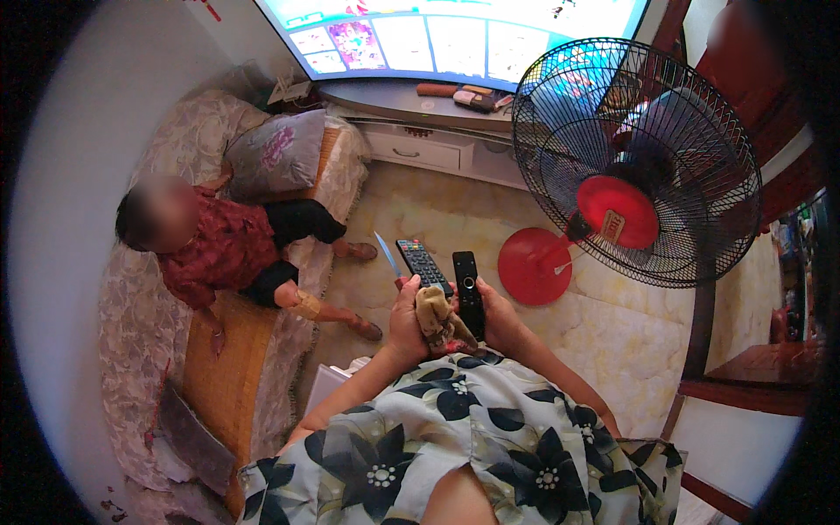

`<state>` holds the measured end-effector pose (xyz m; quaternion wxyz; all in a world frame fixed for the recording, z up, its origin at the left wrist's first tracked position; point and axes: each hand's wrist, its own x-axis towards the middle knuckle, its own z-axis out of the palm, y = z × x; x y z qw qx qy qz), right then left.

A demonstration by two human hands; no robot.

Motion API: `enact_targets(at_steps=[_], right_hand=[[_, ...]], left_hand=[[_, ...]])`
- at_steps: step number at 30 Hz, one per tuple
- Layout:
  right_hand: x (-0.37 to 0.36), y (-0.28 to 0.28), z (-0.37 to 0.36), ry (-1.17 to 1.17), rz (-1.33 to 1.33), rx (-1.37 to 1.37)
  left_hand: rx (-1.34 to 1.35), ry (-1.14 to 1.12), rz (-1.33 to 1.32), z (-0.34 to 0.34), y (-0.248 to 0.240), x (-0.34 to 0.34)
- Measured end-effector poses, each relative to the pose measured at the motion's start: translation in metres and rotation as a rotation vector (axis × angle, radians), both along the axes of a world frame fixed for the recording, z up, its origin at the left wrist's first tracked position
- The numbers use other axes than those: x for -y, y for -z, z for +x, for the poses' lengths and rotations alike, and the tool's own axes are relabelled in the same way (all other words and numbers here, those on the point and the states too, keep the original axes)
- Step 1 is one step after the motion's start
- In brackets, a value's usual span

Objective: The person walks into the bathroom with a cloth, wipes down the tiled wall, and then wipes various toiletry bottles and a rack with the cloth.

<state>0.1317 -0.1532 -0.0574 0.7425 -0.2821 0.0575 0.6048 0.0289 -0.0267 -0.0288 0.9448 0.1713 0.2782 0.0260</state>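
Living room, tiled floor (612,350): lit screen (455,39) behind the surface (394,98), small items near its front edge, red-based fan (535,267) at right. Seated person (214,241) on the covered sofa (144,315) at left.

Held things are all up off the floor, in front of the patterned clothing (455,411). Button-covered remote (423,265) and knife (389,255) at the left hand (407,325); slim black remote (468,297) at the right hand (500,319); bunched cloth (434,312) between them, against the left.

Handling, my read: both remotes light, stiff, smooth, a bit slippery; take by the long sides, lower half, off the buttons. Knife light and rigid, blade likely sharp; reddish handle only. Cloth soft, limp, no shape of its own; grab the bunch.

Left hand: curled closed, thumb up along the knife handle and the remote's near end; blade points away and slightly left. Finger placement under the cloth hidden, can't tell. Right hand: closed on the slim remote's lower part, thumb at its right side; far fingers hidden.
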Motion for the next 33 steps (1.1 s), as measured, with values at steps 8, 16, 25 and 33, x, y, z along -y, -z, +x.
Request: enact_targets(at_steps=[8, 16, 25, 33], right_hand=[[0.0, -0.001, 0.0, -0.005, -0.065, 0.056], [0.005, 0.011, 0.007, 0.119, -0.026, 0.094], [0.004, -0.009, 0.006, 0.117, -0.096, 0.09], [0.009, -0.004, 0.007, 0.085, -0.144, 0.059]], left_hand=[[-0.043, -0.004, -0.005, 0.002, 0.002, 0.001], [-0.014, -0.018, 0.05, 0.003, -0.019, 0.005], [-0.028, 0.042, 0.046, -0.003, -0.007, -0.001], [-0.076, -0.024, 0.02, -0.004, -0.022, 0.002]])
